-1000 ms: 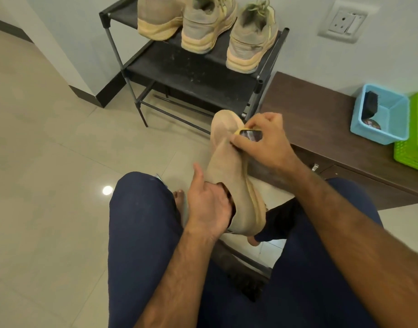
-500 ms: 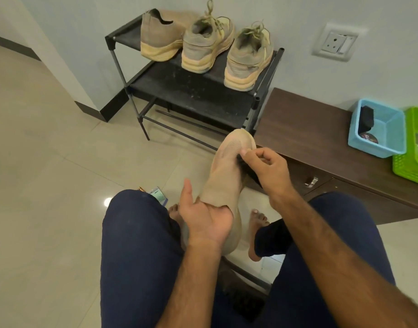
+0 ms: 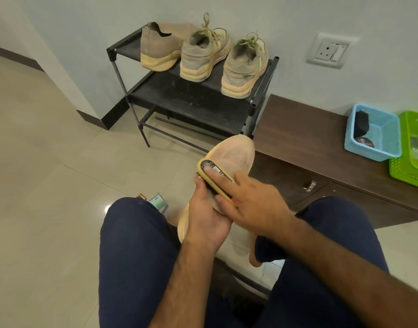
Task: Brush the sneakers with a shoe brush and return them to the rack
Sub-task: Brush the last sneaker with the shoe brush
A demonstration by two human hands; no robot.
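Open tile floor (image 3: 49, 162) runs from 7 to 11 o'clock of us, up to the wall corner. The rack (image 3: 191, 100) stands at 12 o'clock against the wall. Its right posts are just beside the low brown cabinet (image 3: 297, 129), which runs off toward 3 o'clock. The cabinet's front edge is near the toe of the held sneaker (image 3: 236, 155), which is between our knees with its toe toward 12.

Our left hand (image 3: 204, 216) grips it mid-body. Our right hand (image 3: 255, 207) holds the shoe brush (image 3: 215, 176) on its upper, index finger flat along the brush's back.

Counts:
- Sneakers, four: one held, three on the rack's top shelf: left sneaker (image 3: 160, 50), middle sneaker (image 3: 203, 58), right sneaker (image 3: 244, 69).
- Baskets, two, on the cabinet at 3 o'clock: blue basket (image 3: 373, 152), green basket (image 3: 406, 171).
- Wall socket (image 3: 328, 50), one, at 1 o'clock.
- Small floor items (image 3: 156, 200) by our left knee, too small to tell.
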